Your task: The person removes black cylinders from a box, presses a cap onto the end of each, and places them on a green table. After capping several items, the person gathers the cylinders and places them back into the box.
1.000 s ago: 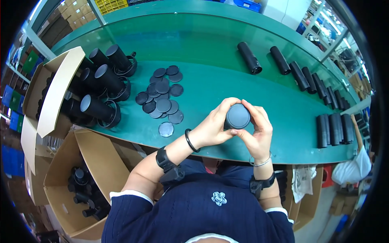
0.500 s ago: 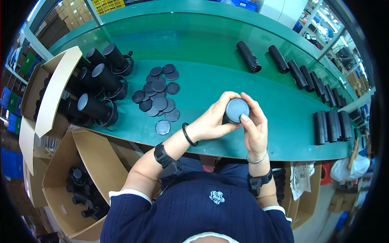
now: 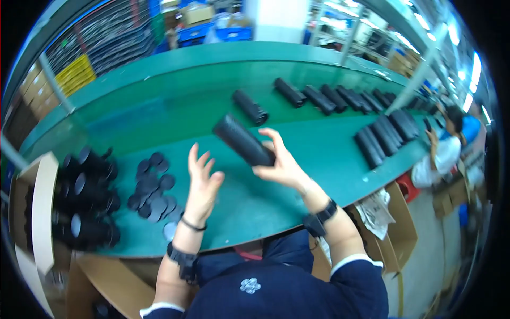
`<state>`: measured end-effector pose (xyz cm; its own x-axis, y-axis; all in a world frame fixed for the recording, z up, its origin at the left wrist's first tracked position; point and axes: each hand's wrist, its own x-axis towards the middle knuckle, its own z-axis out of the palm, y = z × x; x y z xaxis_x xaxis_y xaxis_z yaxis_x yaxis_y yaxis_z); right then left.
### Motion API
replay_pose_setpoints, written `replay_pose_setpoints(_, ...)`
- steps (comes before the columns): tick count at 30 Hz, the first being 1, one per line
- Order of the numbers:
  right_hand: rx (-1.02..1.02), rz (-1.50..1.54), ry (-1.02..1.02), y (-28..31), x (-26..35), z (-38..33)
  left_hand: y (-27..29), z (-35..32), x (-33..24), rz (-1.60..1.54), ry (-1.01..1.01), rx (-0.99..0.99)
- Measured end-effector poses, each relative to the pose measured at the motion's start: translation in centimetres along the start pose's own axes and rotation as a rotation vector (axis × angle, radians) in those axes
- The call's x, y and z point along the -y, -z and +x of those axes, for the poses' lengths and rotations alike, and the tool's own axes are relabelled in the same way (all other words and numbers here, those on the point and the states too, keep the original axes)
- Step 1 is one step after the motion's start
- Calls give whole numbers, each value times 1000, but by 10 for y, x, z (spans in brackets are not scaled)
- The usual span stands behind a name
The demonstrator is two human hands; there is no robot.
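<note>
A black cylinder with a textured side is held aslant above the green bench. My right hand grips its lower right end, thumb and fingers wrapped round it. To the left of the cylinder, my left hand hangs open, fingers spread and nothing in it. Flat black discs lie in a loose pile left of that hand. Behind the held cylinder, another black cylinder rests on its side.
Several black cylinders lie in a row along the back, with a stack at the right. At the left stand black parts beside a cardboard box. A co-worker sits beyond the right end, near a red stool.
My left hand has let go of the cylinder and opened. The right hand has kept it, tipping its side into view. The head view has swung right.
</note>
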<state>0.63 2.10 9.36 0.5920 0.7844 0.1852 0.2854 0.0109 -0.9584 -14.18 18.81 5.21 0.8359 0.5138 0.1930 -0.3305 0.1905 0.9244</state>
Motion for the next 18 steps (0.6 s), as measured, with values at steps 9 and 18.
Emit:
replay_pose_setpoints(9,-592,-839,-190,134,-121,175,13,4,30,140,4,225)
replay_pose_setpoints(18,-643,-878,231,118,-103,148,25,5,41,223,36,229)
